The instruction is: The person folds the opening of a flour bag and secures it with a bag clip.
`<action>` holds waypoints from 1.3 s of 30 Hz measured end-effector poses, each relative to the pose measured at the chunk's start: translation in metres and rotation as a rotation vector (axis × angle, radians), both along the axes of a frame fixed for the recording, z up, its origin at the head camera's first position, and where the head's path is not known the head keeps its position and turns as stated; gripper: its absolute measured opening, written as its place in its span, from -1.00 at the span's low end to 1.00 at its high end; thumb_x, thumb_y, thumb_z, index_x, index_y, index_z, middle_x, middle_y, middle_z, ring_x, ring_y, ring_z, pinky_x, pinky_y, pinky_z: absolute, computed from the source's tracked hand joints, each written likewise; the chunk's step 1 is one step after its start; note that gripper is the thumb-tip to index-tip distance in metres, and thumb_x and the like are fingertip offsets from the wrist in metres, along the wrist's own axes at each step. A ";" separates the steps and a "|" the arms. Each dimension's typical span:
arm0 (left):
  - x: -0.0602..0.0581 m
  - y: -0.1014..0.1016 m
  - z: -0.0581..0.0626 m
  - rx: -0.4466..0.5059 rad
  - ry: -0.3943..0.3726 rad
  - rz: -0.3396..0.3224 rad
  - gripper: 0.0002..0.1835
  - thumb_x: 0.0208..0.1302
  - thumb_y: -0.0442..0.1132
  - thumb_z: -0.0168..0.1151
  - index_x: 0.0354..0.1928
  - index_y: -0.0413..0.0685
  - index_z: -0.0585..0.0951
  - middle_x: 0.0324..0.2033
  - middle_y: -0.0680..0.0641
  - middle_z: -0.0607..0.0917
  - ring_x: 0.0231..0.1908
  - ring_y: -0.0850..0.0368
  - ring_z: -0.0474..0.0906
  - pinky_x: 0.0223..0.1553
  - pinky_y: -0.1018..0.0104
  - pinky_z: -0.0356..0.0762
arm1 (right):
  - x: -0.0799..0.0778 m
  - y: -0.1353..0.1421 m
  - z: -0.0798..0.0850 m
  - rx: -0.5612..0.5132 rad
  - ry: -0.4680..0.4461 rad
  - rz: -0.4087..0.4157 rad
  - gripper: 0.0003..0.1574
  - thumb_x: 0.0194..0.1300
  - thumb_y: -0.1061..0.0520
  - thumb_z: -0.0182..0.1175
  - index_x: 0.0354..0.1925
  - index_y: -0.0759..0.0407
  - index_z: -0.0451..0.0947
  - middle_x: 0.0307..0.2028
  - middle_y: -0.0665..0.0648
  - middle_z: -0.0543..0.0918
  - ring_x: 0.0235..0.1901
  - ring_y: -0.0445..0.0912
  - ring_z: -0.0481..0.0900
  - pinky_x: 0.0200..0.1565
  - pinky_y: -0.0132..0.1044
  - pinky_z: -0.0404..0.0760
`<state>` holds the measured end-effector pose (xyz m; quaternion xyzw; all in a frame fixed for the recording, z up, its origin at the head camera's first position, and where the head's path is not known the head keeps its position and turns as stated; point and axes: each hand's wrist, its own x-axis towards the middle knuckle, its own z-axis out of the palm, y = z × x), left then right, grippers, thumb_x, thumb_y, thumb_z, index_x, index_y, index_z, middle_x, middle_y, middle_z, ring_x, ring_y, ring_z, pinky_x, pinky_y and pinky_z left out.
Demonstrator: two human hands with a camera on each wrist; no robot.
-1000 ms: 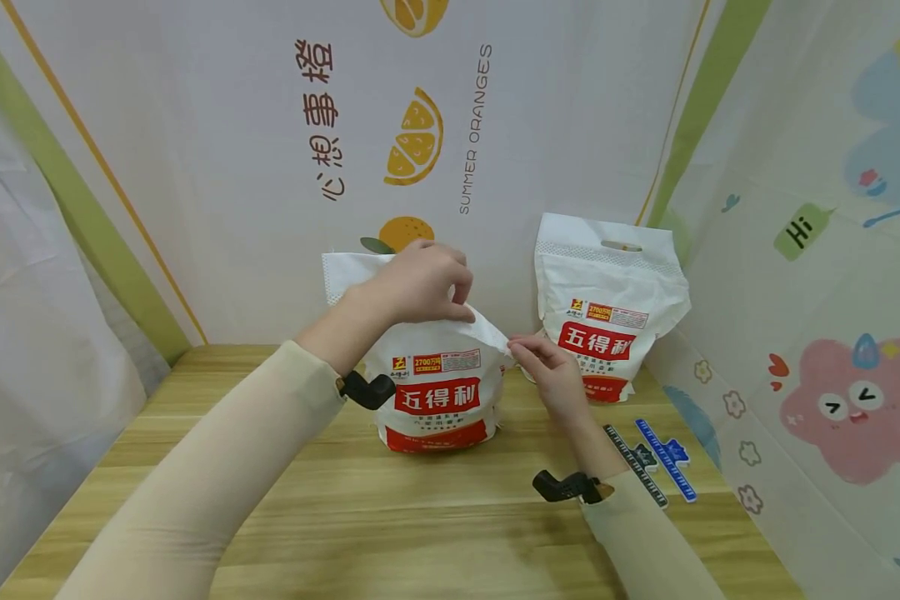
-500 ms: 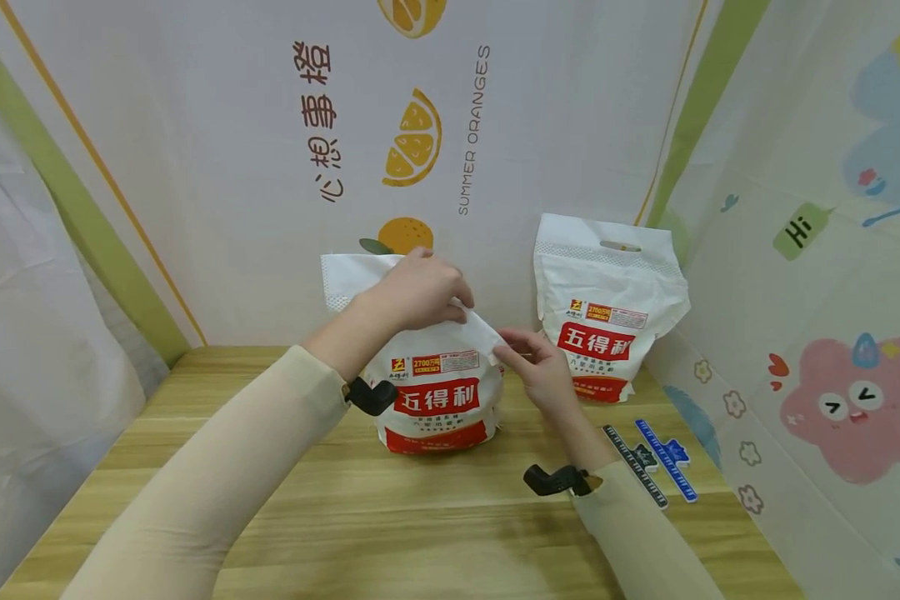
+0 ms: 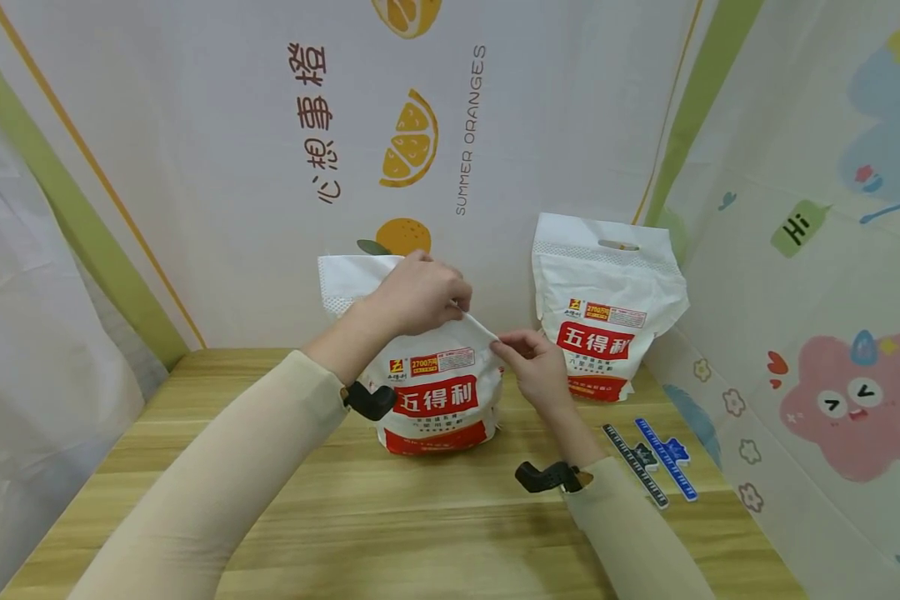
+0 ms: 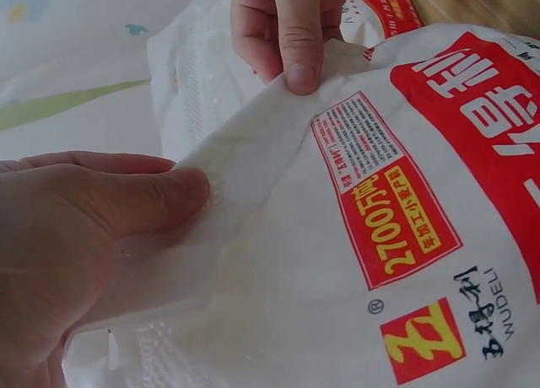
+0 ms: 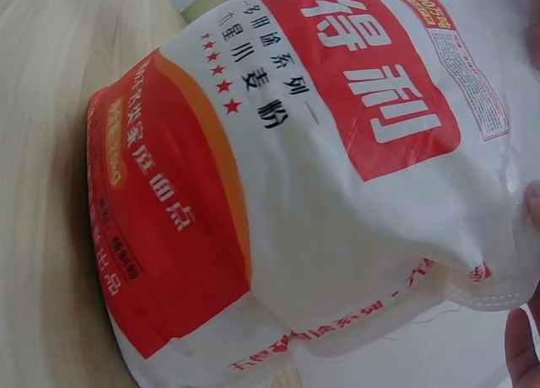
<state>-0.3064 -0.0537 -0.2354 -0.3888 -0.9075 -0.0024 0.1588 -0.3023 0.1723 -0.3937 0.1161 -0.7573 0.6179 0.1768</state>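
A white-and-red flour bag (image 3: 438, 396) stands upright on the table, its top edge folded over toward the front. My left hand (image 3: 420, 296) grips the fold from above. In the left wrist view, the left thumb (image 4: 160, 204) presses on the folded edge. At the right end of the fold, my right hand (image 3: 536, 367) pinches the bag between thumb and fingers. The right thumb (image 4: 301, 55) lies on the front of the fold in the left wrist view. Only a few right fingertips (image 5: 533, 202) show at the edge of the right wrist view.
Behind on the right stands a second flour bag (image 3: 607, 308) with an unfolded handle top. A black long bar clip (image 3: 636, 465) and a blue one (image 3: 667, 460) lie on the wooden table (image 3: 390, 525) at right. Printed curtains (image 3: 225, 167) enclose the back and sides.
My right hand has shifted slightly left along the bag's top, and the right end of the fold has come down with it. The left hand stays on the fold.
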 end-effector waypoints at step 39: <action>0.003 -0.019 0.008 -0.039 0.012 -0.027 -0.88 0.38 -0.31 0.48 -0.13 0.07 0.85 -0.17 -0.01 0.83 0.03 -0.05 0.73 0.49 -0.20 0.40 | 0.007 0.009 -0.011 0.368 0.262 -0.098 -0.84 0.44 0.27 0.46 -0.03 0.23 0.75 -0.11 0.19 0.76 -0.12 0.04 0.77 -0.03 -0.11 0.83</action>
